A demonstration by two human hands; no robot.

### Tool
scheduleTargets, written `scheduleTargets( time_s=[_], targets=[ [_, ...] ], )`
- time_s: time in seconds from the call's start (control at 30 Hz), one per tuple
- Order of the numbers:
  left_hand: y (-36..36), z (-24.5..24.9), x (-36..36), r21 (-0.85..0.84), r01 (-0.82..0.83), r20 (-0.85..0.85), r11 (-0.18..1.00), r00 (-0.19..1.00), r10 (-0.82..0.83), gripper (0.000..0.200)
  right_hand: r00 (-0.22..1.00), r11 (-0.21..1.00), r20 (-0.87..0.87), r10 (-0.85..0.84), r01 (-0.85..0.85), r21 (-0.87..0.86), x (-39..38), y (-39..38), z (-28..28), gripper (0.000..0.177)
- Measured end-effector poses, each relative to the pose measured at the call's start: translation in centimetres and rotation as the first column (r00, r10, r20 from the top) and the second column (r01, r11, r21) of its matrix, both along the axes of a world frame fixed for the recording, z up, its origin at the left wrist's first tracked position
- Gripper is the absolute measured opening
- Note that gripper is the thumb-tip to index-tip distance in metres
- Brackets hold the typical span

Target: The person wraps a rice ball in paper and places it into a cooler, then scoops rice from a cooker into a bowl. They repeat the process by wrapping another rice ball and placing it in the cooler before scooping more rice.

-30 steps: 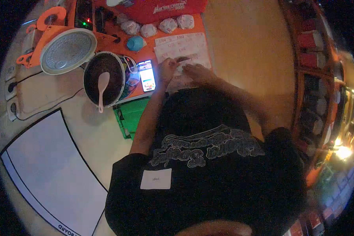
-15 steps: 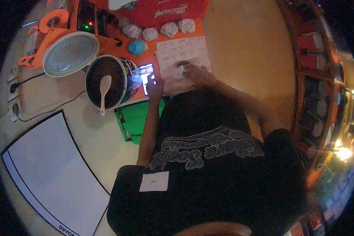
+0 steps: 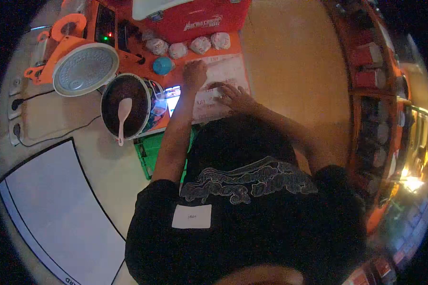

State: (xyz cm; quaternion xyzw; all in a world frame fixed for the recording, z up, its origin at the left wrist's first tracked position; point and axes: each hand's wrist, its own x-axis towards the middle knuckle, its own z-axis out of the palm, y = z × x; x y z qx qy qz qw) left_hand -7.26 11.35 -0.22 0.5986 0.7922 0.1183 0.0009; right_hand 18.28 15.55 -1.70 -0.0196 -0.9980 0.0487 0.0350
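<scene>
Sheets of white wrapping paper with red print (image 3: 223, 70) lie on the orange table. My left hand (image 3: 195, 75) is closed at the far left part of the paper; what its fingers hold, if anything, is hidden. My right hand (image 3: 237, 99) lies low over the paper with its fingers spread. Close to its fingertips is a dark brown piece (image 3: 215, 86) beside a small pale lump, too blurred to name. A lit phone (image 3: 173, 100) lies left of the paper, partly behind my left forearm. Beyond the paper stand several paper-wrapped bundles (image 3: 200, 45) and a blue cup-like object (image 3: 162, 66).
An open rice cooker (image 3: 147, 109) with a pink rice paddle (image 3: 123, 114) stands at the left, its lid (image 3: 85, 69) raised. A red cooler box (image 3: 199, 21) is at the back. Below are a green crate (image 3: 152, 149) and a white board (image 3: 62, 204). Shelves (image 3: 373, 118) line the right.
My left hand has moved forward from beside the phone to the far left part of the paper and is now closed. My right hand has stayed near the dark piece. The view has shifted slightly.
</scene>
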Motion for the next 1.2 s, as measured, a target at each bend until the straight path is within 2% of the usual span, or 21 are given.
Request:
scheduleTargets(
  time_s=[0.07, 0.1, 0.17, 0.27, 0.4, 0.47, 0.5, 0.57, 0.6, 0.67, 0.7, 0.77, 0.8, 0.87, 0.9, 0.97, 1.03, 1.1, 1.13, 1.2],
  targets=[
    [-1.8, 4.0, 1.8, -0.171, -0.013, 0.258, 0.985, 0.965, 0.057, 0.023, 0.998, 0.995, 0.056, 0.027, -0.021, -0.102, 0.2, 0.0, 1.7, 0.072],
    [-3.0, 5.2, 2.8, -0.18, -0.004, 0.259, 0.984, 0.965, 0.051, 0.023, 0.998, 0.994, 0.058, 0.019, -0.012, -0.111, 0.3, 0.0, 2.2, 0.072],
    [-5.4, 6.9, 4.6, -0.101, 0.179, 0.224, 0.979, 0.963, -0.152, 0.018, 0.995, 0.99, 0.092, 0.041, -0.028, -0.138, 0.1, 0.2, 2.5, 0.072],
    [-8.5, 4.1, 6.3, -0.165, 0.208, 0.115, 0.964, 0.975, -0.19, 0.017, 0.999, 0.992, -0.003, 0.049, -0.049, -0.117, 0.5, 0.0, -1.9, 0.068],
    [-9.8, 2.6, 7.5, -0.176, 0.218, 0.044, 0.96, 0.976, -0.213, 0.017, 0.997, 0.971, 0.001, 0.077, -0.075, -0.228, 0.2, 0.6, 1.0, 0.056],
    [-9.9, 2.3, 7.8, -0.111, 0.197, -0.023, 0.974, 0.979, -0.2, 0.015, 0.979, 0.873, 0.167, -0.114, 0.179, -0.453, -0.5, 1.3, 3.0, 0.045],
    [-10.1, 2.4, 7.9, -0.111, 0.187, -0.022, 0.976, 0.981, -0.191, 0.015, 0.98, 0.875, 0.168, -0.105, 0.171, -0.453, -0.9, 1.8, 6.1, 0.045],
    [-10.4, 2.8, 8.2, 0.012, 0.219, -0.037, 0.976, 0.975, -0.218, 0.012, 0.888, 0.728, 0.23, -0.397, 0.458, -0.51, -1.4, 2.3, 12.8, 0.034],
    [-10.3, 3.0, 8.3, 0.013, 0.212, -0.036, 0.977, 0.977, -0.212, 0.012, 0.891, 0.732, 0.231, -0.392, 0.454, -0.509, -1.5, 2.8, 11.6, 0.034],
    [-10.2, 3.5, 8.6, 0.045, 0.226, -0.011, 0.973, 0.974, -0.226, 0.011, 0.912, 0.85, 0.04, -0.408, 0.396, -0.346, -2.0, 5.0, 6.6, 0.027],
    [-10.3, 3.4, 8.5, 0.044, 0.223, -0.014, 0.974, 0.975, -0.223, 0.011, 0.913, 0.851, 0.038, -0.406, 0.392, -0.348, -1.5, 6.5, 3.7, 0.027],
    [-10.4, 2.8, 8.3, 0.083, 0.259, -0.062, 0.962, 0.965, -0.255, 0.011, 0.871, 0.929, -0.325, -0.368, 0.36, -0.087, 0.0, 9.4, -0.7, 0.026],
    [-10.4, 2.8, 8.3, 0.083, 0.252, -0.063, 0.964, 0.967, -0.248, 0.011, 0.874, 0.932, -0.326, -0.362, 0.353, -0.087, 0.1, 10.0, 0.4, 0.026],
    [-10.3, 2.9, 8.5, 0.1, 0.275, -0.124, 0.956, 0.957, -0.262, 0.01, 0.842, 0.841, 0.056, -0.537, 0.539, -0.038, 0.0, 11.3, 4.2, 0.023],
    [-10.2, 3.2, 8.7, 0.102, 0.263, -0.12, 0.959, 0.961, -0.251, 0.01, 0.848, 0.848, 0.06, -0.527, 0.53, -0.035, -0.5, 11.2, 4.3, 0.023],
    [-10.0, 3.9, 9.0, 0.214, 0.283, -0.164, 0.935, 0.954, -0.251, 0.009, 0.907, 0.893, -0.223, -0.357, 0.262, -0.366, -2.8, 10.1, 4.4, 0.022],
    [-10.0, 3.4, 9.0, 0.186, 0.286, -0.147, 0.94, 0.954, -0.261, 0.009, 1.0, 0.98, -0.008, 0.011, -0.012, -0.199, -5.9, 7.1, 5.2, 0.023],
    [-10.0, 3.5, 9.0, 0.159, 0.293, -0.133, 0.943, 0.952, -0.274, 0.008, 0.977, 0.96, -0.013, 0.213, -0.212, -0.181, -8.0, 4.1, 4.9, 0.022],
    [-10.1, 3.6, 9.1, 0.12, 0.273, -0.117, 0.954, 0.959, -0.26, 0.008, 0.976, 0.959, -0.018, 0.219, -0.219, -0.183, -8.1, 3.9, 4.7, 0.022],
    [-11.2, 3.0, 9.0, 0.074, 0.244, -0.102, 0.967, 0.966, -0.236, 0.008, 0.948, 0.905, 0.087, 0.307, -0.262, -0.334, -8.4, 3.3, 4.2, 0.024]
  ],
)
